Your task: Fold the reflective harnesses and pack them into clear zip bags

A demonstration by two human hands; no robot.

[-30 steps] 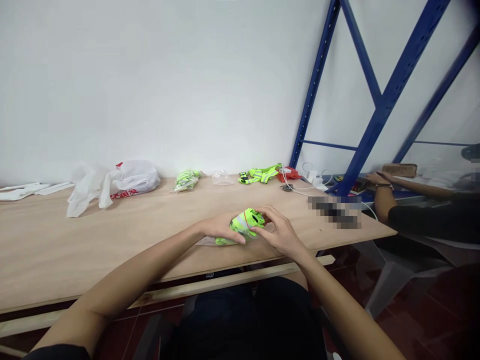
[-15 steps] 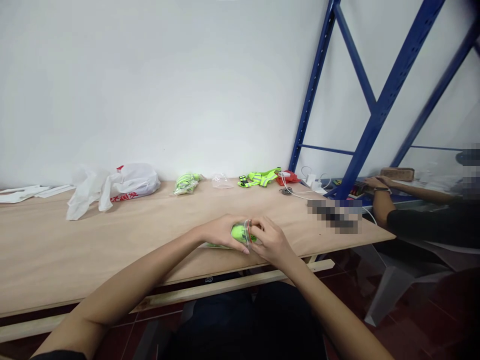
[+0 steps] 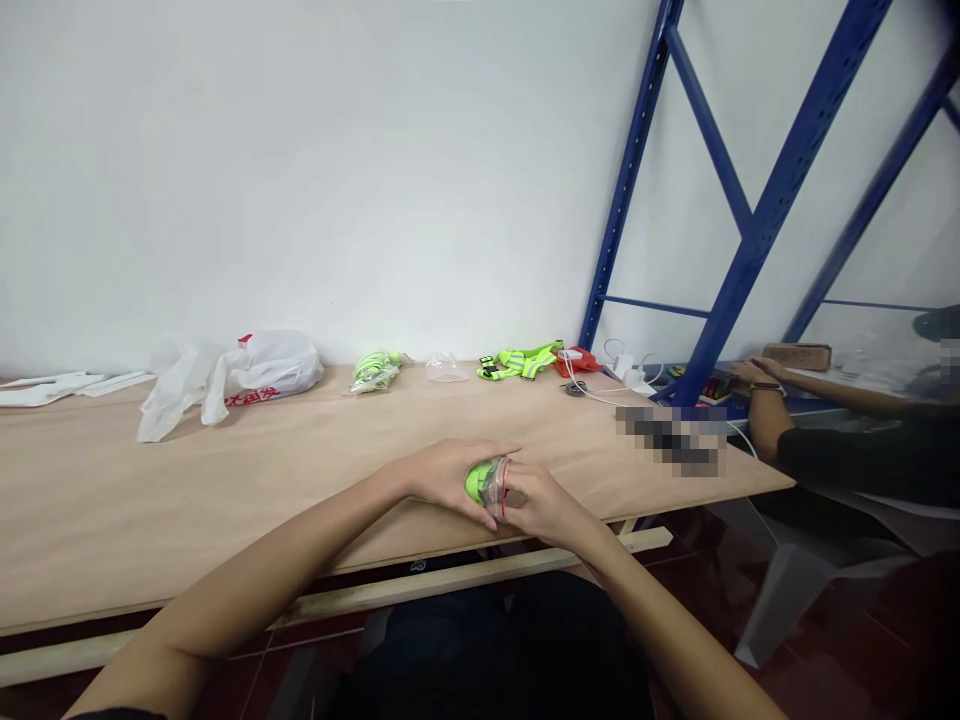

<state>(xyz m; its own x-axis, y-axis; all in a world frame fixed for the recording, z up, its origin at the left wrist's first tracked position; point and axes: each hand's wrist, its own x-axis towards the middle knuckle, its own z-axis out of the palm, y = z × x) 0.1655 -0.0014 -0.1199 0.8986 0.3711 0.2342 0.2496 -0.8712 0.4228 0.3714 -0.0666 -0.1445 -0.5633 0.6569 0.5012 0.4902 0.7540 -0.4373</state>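
Observation:
Near the front edge of the table, a clear plastic bag [image 3: 495,488] with a red line along its mouth holds a bundled lime-green strap [image 3: 476,483]. My left hand [image 3: 442,478] curls round the bag from the left, thumb below and fingers above. From the right, my right hand [image 3: 544,503] has bent fingers at the bag's mouth, gripping it by the red line. Its fingertips are partly hidden, so I cannot tell how far they reach inside.
Along the wall lie a white carrier bag [image 3: 277,362], a bagged lime-green bundle [image 3: 375,370], a clear bag [image 3: 445,368], a lime reflective harness [image 3: 525,360] and a red packet [image 3: 576,361]. A white cable [image 3: 600,396] runs right. Beyond the blue rack post [image 3: 739,265] sits a co-worker [image 3: 840,425].
Both hands and the bag have come slightly nearer to the table's front edge. My right fingers have shifted at the bag's mouth, and my left fingers reach further over its top.

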